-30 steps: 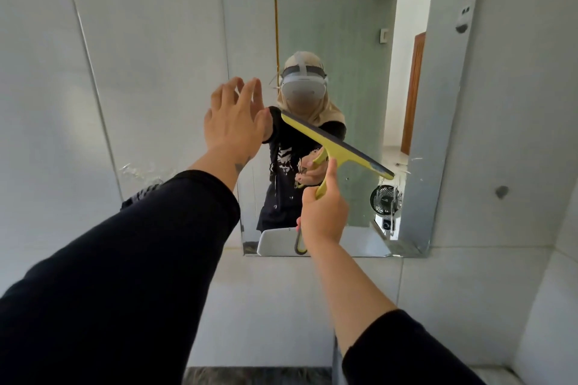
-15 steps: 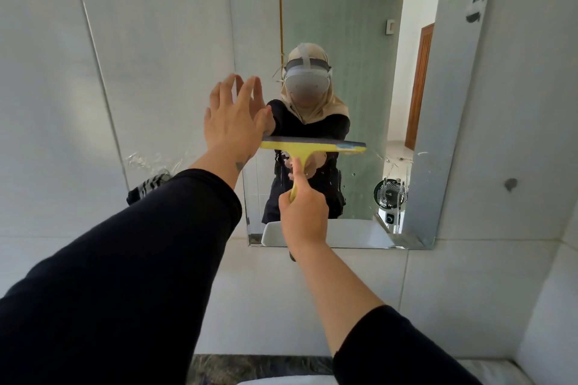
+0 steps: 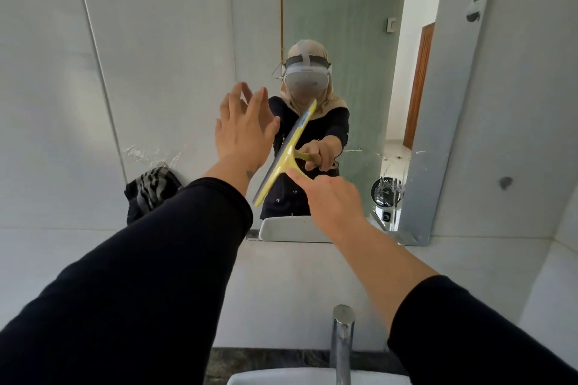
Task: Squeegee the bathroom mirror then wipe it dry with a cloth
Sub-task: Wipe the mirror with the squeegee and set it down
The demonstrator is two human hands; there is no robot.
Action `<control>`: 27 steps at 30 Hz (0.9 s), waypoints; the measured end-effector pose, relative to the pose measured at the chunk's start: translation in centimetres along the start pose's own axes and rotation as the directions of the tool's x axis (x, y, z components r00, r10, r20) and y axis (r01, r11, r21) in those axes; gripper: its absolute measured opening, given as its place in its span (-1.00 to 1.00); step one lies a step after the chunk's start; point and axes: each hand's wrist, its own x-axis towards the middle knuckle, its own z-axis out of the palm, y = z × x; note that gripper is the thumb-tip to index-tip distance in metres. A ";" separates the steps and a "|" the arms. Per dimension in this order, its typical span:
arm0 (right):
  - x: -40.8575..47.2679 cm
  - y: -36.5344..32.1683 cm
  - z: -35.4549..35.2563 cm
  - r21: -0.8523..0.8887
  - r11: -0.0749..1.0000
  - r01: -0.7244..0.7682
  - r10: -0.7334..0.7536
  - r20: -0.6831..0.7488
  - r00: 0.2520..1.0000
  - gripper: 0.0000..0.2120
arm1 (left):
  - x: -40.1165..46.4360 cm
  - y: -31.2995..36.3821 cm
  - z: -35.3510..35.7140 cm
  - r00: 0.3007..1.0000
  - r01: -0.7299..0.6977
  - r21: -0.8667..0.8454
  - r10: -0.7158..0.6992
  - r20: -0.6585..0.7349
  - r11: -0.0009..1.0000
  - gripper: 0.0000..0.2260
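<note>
The squeegee [image 3: 286, 153], level across the glass half a second ago, now stands steeply tilted at the centre of the frame, on the mirror [image 3: 359, 78]'s lower left part, so squeegeeing seems unfinished. The right hand [image 3: 328, 200] closes around its handle, forefinger stretched out. The left hand [image 3: 242, 128] is raised beside the blade, fingers spread. A striped cloth [image 3: 150, 191] waits at middle left; the tap [image 3: 342, 344] stands below.

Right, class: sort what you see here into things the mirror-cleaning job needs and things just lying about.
Job:
mirror
yellow squeegee, held in right hand
left hand, open
striped cloth, probably for drying

Lying about:
tap
basin
small fan, reflected
</note>
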 end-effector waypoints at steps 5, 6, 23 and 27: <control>-1.3 3.4 -0.5 -0.098 0.995 -0.018 0.015 -0.027 1.000 -0.24 | -0.9 2.1 1.2 0.999 -0.029 0.008 0.029 0.029 1.000 -0.47; -1.5 4.0 -0.5 -0.103 0.994 -0.026 0.023 -0.027 0.999 -0.23 | -1.0 2.5 1.6 0.999 -0.036 0.009 0.036 0.035 0.999 -0.47; -5.0 12.7 1.7 0.106 0.970 -0.220 0.231 -0.111 0.966 -0.33 | -1.7 6.6 6.2 0.999 -0.014 0.004 0.014 0.050 1.000 -0.20; -6.1 13.6 2.9 0.160 0.943 -0.291 0.313 -0.129 0.941 -0.33 | -1.8 6.5 6.7 0.999 -0.012 0.007 0.012 0.043 1.000 -0.17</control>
